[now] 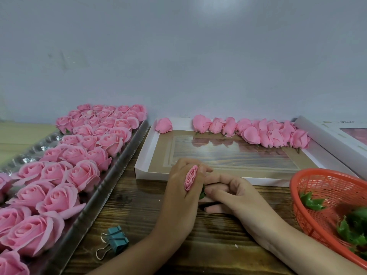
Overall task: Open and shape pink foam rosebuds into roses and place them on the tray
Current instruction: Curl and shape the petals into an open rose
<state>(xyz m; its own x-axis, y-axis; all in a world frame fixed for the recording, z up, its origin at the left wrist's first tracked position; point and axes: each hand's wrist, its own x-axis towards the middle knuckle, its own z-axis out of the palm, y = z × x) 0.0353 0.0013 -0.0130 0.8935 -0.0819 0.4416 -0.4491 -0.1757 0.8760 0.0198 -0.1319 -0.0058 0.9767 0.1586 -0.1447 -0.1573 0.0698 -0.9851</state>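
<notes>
My left hand (179,187) grips a pink foam rosebud (191,178), squeezed flat between the fingers with its petal edges facing up. My right hand (230,192) sits against it from the right, fingers curled at the bud's green base (202,193). On the left, a clear plastic tray (111,175) holds several rows of opened pink roses (83,155). A row of closed rosebuds (258,132) lies along the far edge of a white box lid (147,153), with one bud (163,125) apart at its left corner.
An orange mesh basket (317,187) with green leaf pieces (311,202) stands at the right. A teal binder clip (115,240) lies on the wooden table near the front. A white box (333,135) sits at the far right against the wall.
</notes>
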